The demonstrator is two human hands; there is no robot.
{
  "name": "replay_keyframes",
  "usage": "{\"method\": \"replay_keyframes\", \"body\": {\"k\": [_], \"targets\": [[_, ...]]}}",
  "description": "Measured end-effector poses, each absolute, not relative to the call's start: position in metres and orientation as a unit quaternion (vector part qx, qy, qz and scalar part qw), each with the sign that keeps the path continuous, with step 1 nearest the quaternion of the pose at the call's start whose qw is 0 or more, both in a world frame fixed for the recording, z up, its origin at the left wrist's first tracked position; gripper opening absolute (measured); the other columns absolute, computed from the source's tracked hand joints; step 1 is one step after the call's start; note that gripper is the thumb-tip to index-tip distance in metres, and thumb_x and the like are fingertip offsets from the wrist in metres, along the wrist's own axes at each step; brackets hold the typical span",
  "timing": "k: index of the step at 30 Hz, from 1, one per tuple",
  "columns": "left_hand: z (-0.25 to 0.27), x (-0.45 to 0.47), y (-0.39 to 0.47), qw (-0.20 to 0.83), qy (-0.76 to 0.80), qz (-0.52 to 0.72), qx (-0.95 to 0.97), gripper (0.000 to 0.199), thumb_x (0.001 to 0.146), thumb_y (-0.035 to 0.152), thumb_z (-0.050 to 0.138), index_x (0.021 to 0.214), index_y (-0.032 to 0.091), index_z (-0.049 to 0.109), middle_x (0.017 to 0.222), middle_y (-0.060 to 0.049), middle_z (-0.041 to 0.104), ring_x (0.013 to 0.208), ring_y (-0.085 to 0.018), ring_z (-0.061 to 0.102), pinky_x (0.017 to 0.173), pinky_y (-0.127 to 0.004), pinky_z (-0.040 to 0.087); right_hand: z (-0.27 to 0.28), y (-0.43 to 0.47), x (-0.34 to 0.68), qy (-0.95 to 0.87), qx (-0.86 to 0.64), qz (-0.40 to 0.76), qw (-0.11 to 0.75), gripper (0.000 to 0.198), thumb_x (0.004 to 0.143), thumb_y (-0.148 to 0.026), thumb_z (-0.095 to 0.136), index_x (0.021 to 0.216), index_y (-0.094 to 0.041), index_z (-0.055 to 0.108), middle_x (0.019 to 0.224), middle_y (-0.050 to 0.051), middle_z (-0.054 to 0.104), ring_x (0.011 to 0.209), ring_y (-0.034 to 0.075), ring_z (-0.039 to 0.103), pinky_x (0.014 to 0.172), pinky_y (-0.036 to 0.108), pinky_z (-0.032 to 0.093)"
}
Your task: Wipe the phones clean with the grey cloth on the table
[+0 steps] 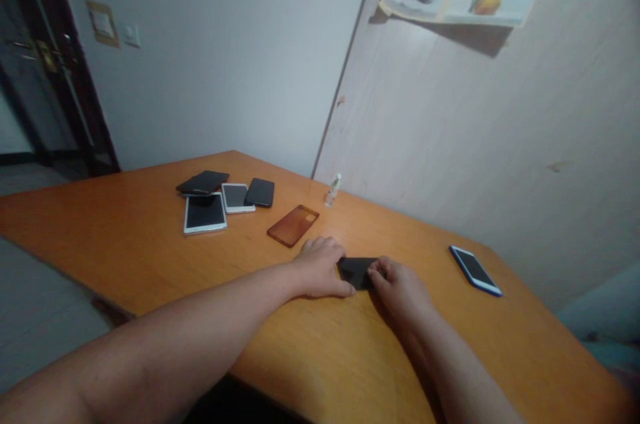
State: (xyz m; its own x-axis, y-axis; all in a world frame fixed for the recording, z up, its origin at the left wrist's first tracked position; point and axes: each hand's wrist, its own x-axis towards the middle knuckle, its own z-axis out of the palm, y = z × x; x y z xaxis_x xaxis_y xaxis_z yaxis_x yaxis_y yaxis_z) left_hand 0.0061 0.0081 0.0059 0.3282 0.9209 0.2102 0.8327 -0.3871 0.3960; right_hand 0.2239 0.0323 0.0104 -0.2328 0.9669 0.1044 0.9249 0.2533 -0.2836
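Note:
A black, flat, phone-shaped slab lies on the wooden table between my two hands. My left hand grips its left end, fingers along the far side and thumb at the near edge. At the right end, the thumb and forefinger of my right hand are pinched together on or just over the slab. Whatever is in that pinch is too small to make out. Just beyond my left hand rests a brown translucent phone case with a camera cutout.
Farther left sit a white tablet, a white phone, a small black device and a black folded case. A small clear bottle stands near the wall. To the right lies a blue-edged phone.

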Motion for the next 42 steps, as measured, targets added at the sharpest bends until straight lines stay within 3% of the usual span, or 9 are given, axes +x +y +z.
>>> {"method": "replay_keyframes", "body": {"k": [5,29,32,38,42], "targets": [[0.007,0.005,0.009,0.115,0.541,0.2,0.809,0.059,0.067,0.067,0.069,0.108,0.025,0.064,0.113,-0.007,0.059,0.111,-0.032,0.052,0.092,-0.042,0.043,0.014,0.032,0.222,-0.752,-0.645,0.038,0.126,0.018,0.093,-0.034,0.052,0.087,-0.023,0.065,0.08,0.005,0.069,0.076,0.02,0.06,0.06,0.028,0.029],[0.003,0.006,0.01,0.115,0.541,0.2,0.809,0.062,0.067,0.069,0.068,0.11,0.025,0.063,0.115,-0.007,0.058,0.112,-0.032,0.051,0.095,-0.043,0.04,0.011,0.034,0.217,-0.769,-0.628,0.038,0.117,0.022,0.093,-0.035,0.049,0.091,-0.023,0.067,0.082,0.006,0.071,0.077,0.021,0.062,0.061,0.028,0.033],[0.003,0.006,0.009,0.115,0.54,0.196,0.81,0.063,0.067,0.07,0.067,0.11,0.025,0.063,0.115,-0.008,0.058,0.112,-0.033,0.05,0.094,-0.043,0.041,0.007,0.035,0.228,-0.773,-0.611,0.078,0.154,0.023,0.092,-0.038,0.049,0.088,-0.022,0.066,0.079,0.005,0.07,0.077,0.021,0.062,0.063,0.028,0.036],[0.007,0.005,0.008,0.116,0.537,0.191,0.814,0.062,0.068,0.07,0.066,0.109,0.024,0.063,0.114,-0.008,0.058,0.112,-0.033,0.051,0.093,-0.043,0.041,0.006,0.039,0.239,-0.709,-0.568,0.271,0.318,0.029,0.09,-0.046,0.046,0.081,-0.021,0.058,0.072,0.005,0.063,0.068,0.019,0.058,0.059,0.027,0.042],[0.005,0.005,0.008,0.113,0.535,0.201,0.813,0.061,0.068,0.069,0.066,0.109,0.024,0.063,0.113,-0.008,0.058,0.11,-0.032,0.051,0.093,-0.043,0.041,0.004,0.042,0.239,-0.665,-0.563,0.349,0.346,0.025,0.086,-0.046,0.051,0.082,-0.021,0.056,0.069,0.003,0.061,0.06,0.017,0.054,0.054,0.026,0.041]]}}
